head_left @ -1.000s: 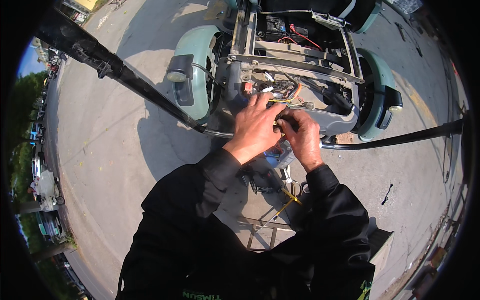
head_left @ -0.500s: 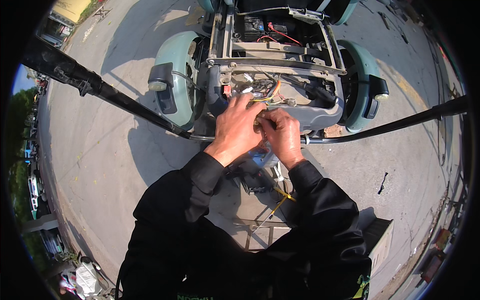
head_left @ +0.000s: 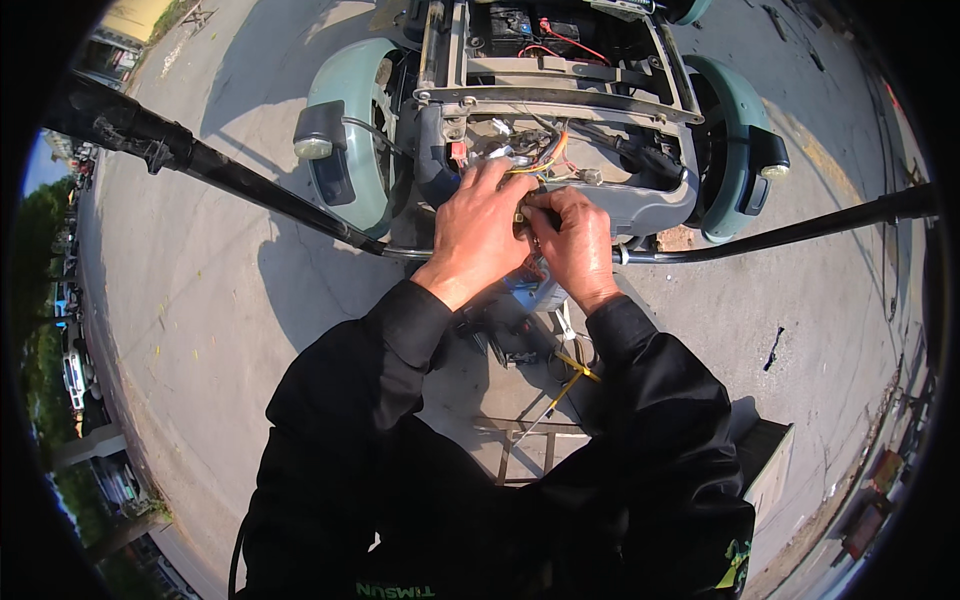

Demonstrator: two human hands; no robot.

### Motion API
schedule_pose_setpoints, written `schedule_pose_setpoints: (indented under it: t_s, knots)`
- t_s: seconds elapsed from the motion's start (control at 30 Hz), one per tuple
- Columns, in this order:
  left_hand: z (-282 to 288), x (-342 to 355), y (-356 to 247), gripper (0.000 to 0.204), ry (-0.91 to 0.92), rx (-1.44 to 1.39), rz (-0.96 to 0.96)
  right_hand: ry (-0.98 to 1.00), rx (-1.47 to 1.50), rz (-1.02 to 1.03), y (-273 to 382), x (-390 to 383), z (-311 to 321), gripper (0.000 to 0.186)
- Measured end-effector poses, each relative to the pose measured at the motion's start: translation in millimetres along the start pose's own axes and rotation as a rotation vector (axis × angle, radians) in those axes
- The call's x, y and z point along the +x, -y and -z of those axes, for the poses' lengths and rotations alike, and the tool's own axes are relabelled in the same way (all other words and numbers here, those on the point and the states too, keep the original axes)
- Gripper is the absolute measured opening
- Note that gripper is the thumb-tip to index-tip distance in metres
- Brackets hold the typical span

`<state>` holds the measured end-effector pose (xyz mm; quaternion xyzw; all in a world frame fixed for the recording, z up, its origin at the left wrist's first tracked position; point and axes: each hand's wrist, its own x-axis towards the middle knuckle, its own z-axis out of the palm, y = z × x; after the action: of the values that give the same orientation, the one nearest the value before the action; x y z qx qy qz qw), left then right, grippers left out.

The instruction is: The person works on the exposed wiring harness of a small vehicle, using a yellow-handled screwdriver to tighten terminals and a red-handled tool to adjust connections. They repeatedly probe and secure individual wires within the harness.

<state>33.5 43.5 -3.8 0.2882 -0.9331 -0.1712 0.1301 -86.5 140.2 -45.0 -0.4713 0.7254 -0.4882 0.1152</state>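
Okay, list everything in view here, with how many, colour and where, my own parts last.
Fenders: two, pale green, either side of the vehicle
Lamps: two, black-cased, on the fenders
Metal frame: one, greyish, top centre
Battery: at least one, black, inside the frame
Wires: several, mixed colours, beyond the hands
Red connector: one, red, left of the wires
Black bars: two, black, left and right
Yellow tool: one, yellow, below the hands
Pavement: one, grey, all around
Trees: several, green, left edge
Small piece: one, yellowish, at the fingertips, mostly hidden
Sleeves: two, black, lower centre
Left hand, right hand: one each, bare, centre
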Motion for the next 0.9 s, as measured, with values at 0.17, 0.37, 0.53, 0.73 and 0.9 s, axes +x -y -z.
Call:
schedule_pose_setpoints:
  t_s: [0.17,0.37,0.53,0.73,0.9]
  knots:
    - [-5.7,-1.6,1.5,0.058,0.001,0.043,-0.013,0.038,-0.142,-0.04,0.0,2.1,-1.0,0.018]
    - [-8.6,-3.5,4.3,0.052,-0.051,0.04,-0.035,0.063,-0.025,0.057,-6.3,3.7,4.1,0.015]
    - [-16.7,-4.9,9.3,0.049,-0.095,0.059,-0.054,-0.031,-0.079,0.037,-4.7,-0.2,-3.5,0.019]
    - [-23.7,-6.4,8.2,0.05,-0.143,-0.033,-0.054,-0.007,-0.064,0.011,-7.0,-1.0,0.1,0.021]
    - [-12.8,-8.7,1.3,0.069,-0.083,-0.133,-0.057,-0.014,-0.092,0.096,-8.3,-1.1,-0.6,0.016]
